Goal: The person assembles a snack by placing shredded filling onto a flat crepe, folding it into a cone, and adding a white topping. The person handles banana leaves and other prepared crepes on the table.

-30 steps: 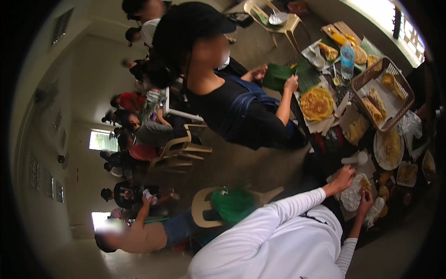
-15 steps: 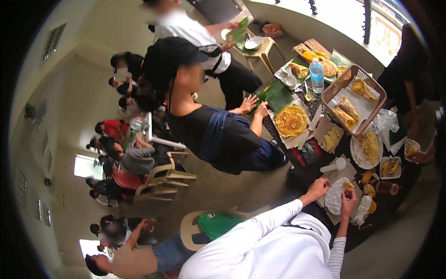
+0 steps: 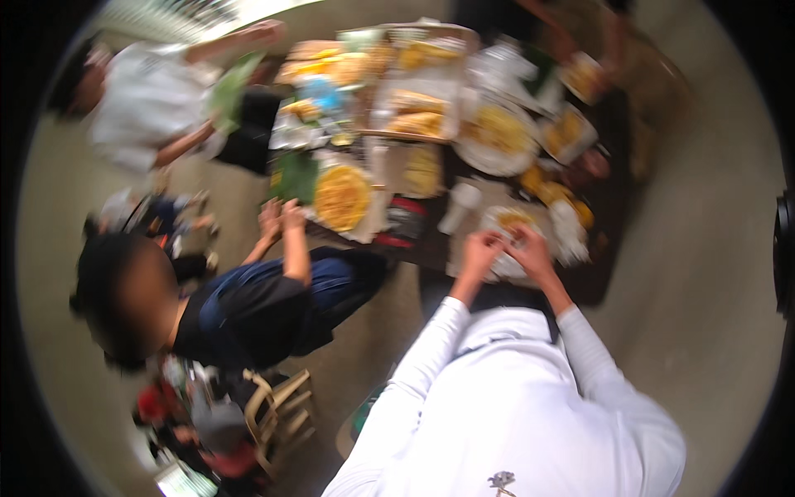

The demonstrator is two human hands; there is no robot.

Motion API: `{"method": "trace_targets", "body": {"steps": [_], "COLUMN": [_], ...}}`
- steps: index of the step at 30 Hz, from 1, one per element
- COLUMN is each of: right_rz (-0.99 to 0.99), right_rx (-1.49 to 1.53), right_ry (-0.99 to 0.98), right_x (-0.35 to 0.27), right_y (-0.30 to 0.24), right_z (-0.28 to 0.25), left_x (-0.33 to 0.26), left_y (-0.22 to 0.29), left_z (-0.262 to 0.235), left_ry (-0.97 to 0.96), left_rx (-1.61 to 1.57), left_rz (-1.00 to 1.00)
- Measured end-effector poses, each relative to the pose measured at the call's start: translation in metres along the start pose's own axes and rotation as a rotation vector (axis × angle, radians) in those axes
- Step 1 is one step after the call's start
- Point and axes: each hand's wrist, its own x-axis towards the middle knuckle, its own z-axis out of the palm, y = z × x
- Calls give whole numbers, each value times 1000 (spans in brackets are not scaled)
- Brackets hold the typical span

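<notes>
both of the person's hands are at the white plate (image 3: pixel 507 240) near the front edge of the dark tabletop (image 3: pixel 609 273), and that plate serves as the landmark here. the left hand (image 3: pixel 480 248) rests on the plate's left rim and the right hand (image 3: pixel 530 248) on its right side, the two close together over the yellowish food on it. the frame is smeared by motion, so i cannot tell whether the fingers of either hand are apart, together or pinched on a piece of food.

as a judgement, the work on the plate looks mid-way: food is already on it, and the hands are busy with it rather than resting.

just left of the plate stands a white cup (image 3: pixel 460 205). further left lies a round yellow dish (image 3: pixel 342 197), where a co-worker in a dark top has both hands (image 3: pixel 280 217) near a green leaf (image 3: pixel 296 176). beyond the plate, further from the person, sit a larger plate of yellow food (image 3: pixel 497 132) and a tray of fried pieces (image 3: pixel 416 112). well left of the plate, past the tabletop's far corner, a second person in white (image 3: pixel 145 99) reaches toward the spread.
</notes>
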Motion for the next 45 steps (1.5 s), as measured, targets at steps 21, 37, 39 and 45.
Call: {"method": "trace_targets", "body": {"steps": [21,37,39,45], "right_rz": [300,333,337,373], "right_rx": [137,152,182,193], "right_ry": [87,109,125,130], "right_x": [-29,-21,-23,-27], "right_y": [48,50,51,42], "right_z": [-28,-28,-31,-42], "left_x": [18,26,47,143], "left_y": [17,39,47,94], "left_z": [27,29,21,-9], "left_ry": [-122,-40,-44,15], "left_rx": [525,760,765,1021], "left_rz": [104,371,365,355]}}
